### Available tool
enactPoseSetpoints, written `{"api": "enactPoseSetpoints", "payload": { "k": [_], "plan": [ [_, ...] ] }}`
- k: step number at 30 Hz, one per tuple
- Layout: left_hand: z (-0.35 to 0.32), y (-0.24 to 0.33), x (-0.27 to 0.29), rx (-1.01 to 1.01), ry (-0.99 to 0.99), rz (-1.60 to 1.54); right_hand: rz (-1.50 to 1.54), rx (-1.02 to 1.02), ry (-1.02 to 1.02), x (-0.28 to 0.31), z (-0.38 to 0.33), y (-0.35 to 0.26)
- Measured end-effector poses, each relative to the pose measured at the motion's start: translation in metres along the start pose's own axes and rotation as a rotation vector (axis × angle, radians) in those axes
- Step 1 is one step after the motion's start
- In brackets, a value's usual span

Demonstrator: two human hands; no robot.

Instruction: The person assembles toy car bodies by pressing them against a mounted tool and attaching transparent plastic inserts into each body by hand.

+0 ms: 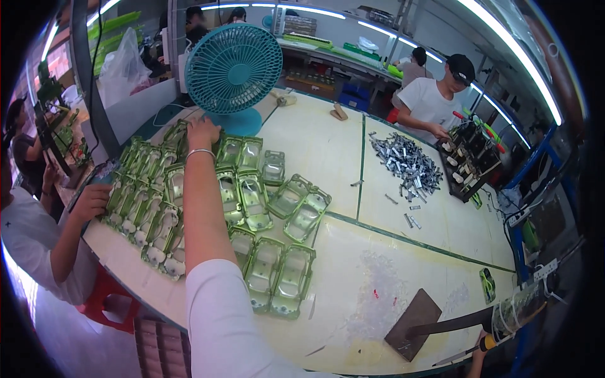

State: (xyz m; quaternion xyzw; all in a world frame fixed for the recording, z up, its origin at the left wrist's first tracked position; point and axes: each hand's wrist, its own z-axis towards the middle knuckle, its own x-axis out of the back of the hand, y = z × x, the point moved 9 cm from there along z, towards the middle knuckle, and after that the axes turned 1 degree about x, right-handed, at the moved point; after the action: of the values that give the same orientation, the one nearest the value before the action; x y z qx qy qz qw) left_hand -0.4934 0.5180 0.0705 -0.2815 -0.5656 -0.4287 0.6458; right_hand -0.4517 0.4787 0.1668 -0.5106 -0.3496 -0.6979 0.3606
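My left arm, with a thin bracelet at the wrist, stretches across rows of translucent green toy car body shells. My left hand is down at the far end of the rows beside the fan base, its fingers bent over a shell that it mostly covers. At the lower right edge, my right hand is only partly visible. It is closed on a pointed tool with a yellow-and-black handle, and the tip points left. Near it a brown plate on a dark bar stands over the table.
A teal fan stands at the table's far left. Another person's hand rests by the left-hand shells. Small metallic parts lie heaped toward a co-worker at a black fixture. A plastic-wrapped post rises at right.
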Motion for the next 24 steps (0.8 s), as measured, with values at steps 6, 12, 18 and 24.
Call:
{"api": "enactPoseSetpoints", "payload": {
  "k": [6, 12, 18, 24],
  "plan": [
    [0.016, -0.114, -0.060, 0.268, -0.431, -0.671, -0.639, 0.298, -0.397, -0.111, -0.060, -0.156],
    [0.062, -0.117, -0.037, -0.052, -0.138, -0.369, 0.106, 0.751, -0.572, -0.134, -0.061, -0.186],
    [-0.004, -0.157, 0.032, 0.319, 0.375, -2.053, 0.794, 1.074, -0.380, -0.121, -0.063, -0.009],
    [-0.017, -0.102, 0.062, 0.040, 0.294, -2.082, 0.757, 0.904, -0.180, -0.189, 0.014, 0.149]
  ]
}}
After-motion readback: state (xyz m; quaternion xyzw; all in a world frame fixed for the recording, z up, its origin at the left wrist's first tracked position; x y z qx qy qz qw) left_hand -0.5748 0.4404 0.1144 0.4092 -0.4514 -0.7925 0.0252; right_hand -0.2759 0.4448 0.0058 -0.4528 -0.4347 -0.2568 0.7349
